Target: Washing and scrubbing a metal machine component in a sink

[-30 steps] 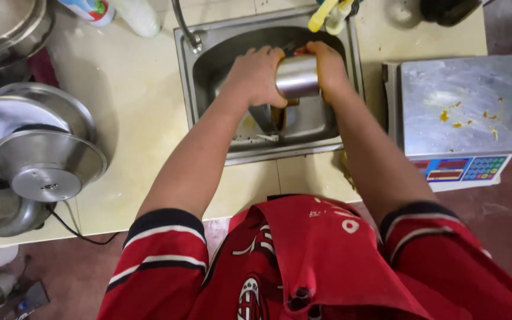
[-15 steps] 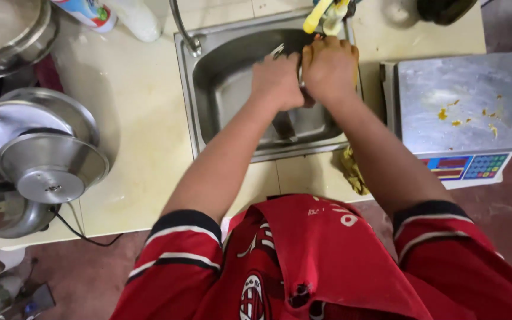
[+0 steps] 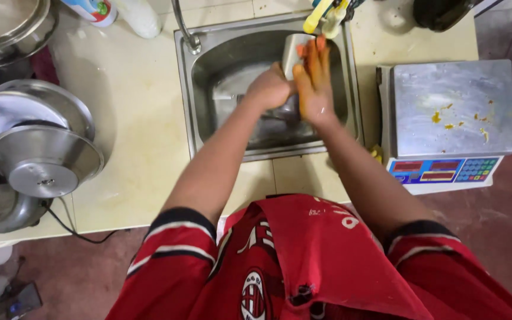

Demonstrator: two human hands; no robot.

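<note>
Cream counter [image 3: 137, 118] with steel sink [image 3: 208, 77]. Right of it, scale [image 3: 451, 106] with blue keypad panel. Upper left, white bottle [image 3: 93, 9], colourful label. Over sink, both hands grasping steel cup [image 3: 294, 50]: left [image 3: 271, 89], right [image 3: 314, 80].

Even, fairly bright light is falling from above; soft shadows are lying beside the metal lids [image 3: 42, 154] on the counter [image 3: 131, 118]; dull glare is showing on the scale [image 3: 451, 106]; the hands are blurring slightly.
</note>
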